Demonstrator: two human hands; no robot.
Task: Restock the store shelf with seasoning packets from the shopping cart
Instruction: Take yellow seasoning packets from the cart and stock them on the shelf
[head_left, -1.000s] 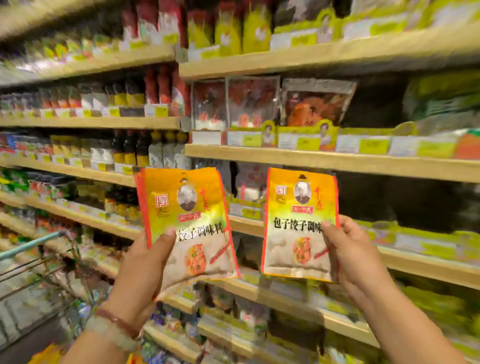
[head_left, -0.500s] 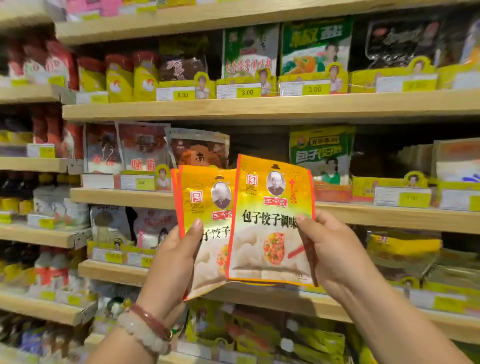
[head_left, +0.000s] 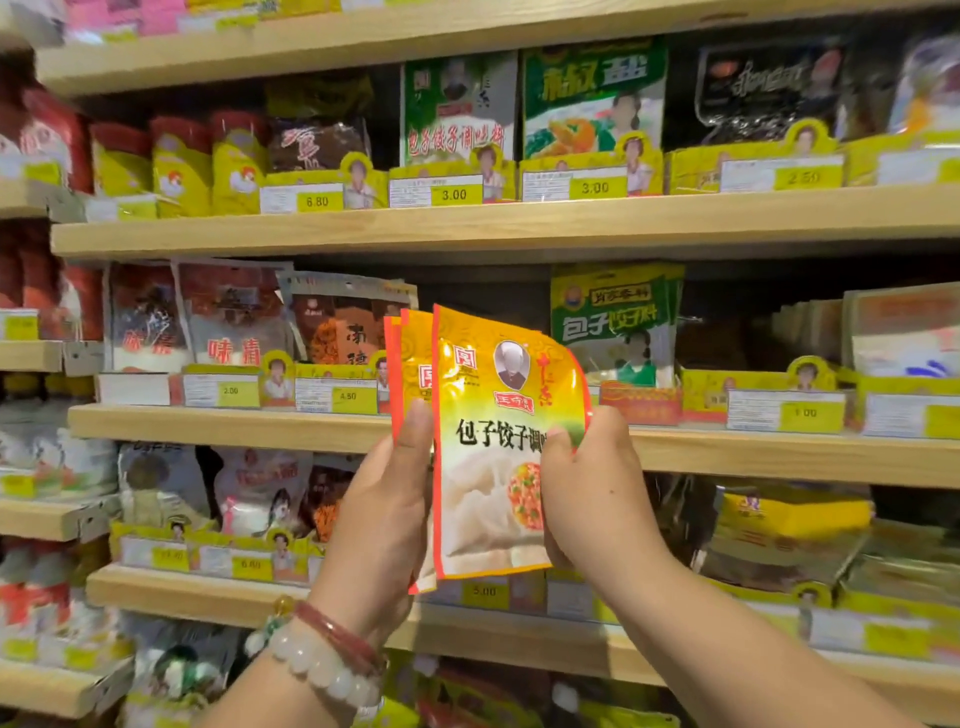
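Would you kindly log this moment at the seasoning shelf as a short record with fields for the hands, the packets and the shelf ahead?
left hand: left hand grips the rear packet, thumb on its front
right hand: right hand grips the front packet at its right edge
packets: two orange-yellow seasoning packets, upright, front one overlapping the rear one
position: held in front of the middle shelf, not yet placed
gap on shelf: dark space beside the green packets
cart: not in view
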